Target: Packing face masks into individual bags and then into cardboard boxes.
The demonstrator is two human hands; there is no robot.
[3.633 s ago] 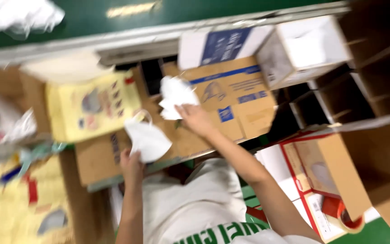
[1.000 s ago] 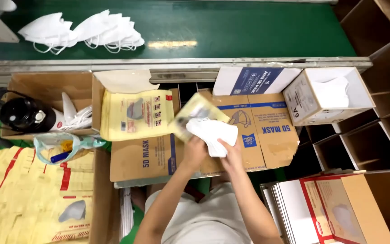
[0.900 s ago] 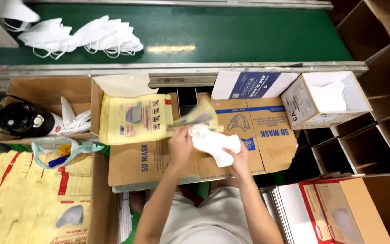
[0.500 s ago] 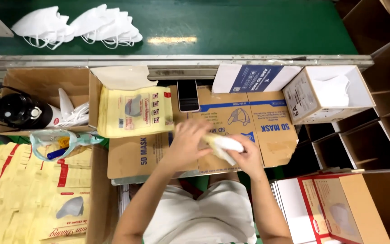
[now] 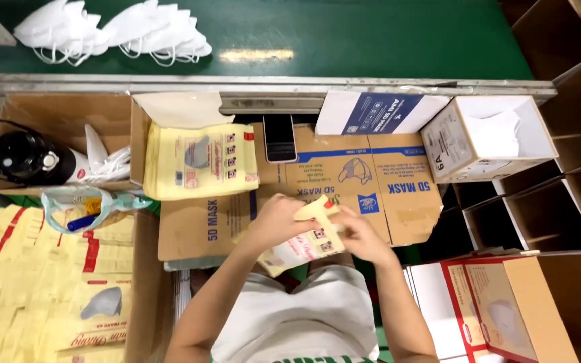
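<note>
Both my hands meet over the near edge of a flattened cardboard sheet [image 5: 371, 188]. My left hand [image 5: 276, 220] and my right hand [image 5: 358, 236] grip a yellow printed mask pouch [image 5: 307, 240], which hangs tilted toward my lap. The white mask seen before is hidden, apparently inside the pouch. A stack of the same yellow pouches [image 5: 200, 160] lies on the cardboard just left of my hands. A dark phone [image 5: 280, 138] rests above them.
White masks [image 5: 112, 33] lie on the green conveyor belt [image 5: 371, 33]. An open white box [image 5: 489, 138] stands at right, a red-trimmed box [image 5: 499, 306] lower right. A black bottle [image 5: 28, 158] and many yellow pouches [image 5: 42, 282] sit at left.
The white mask held in both hands has gone into the yellow pouch. My hands dropped from above the cardboard to its near edge, closer to my body.
</note>
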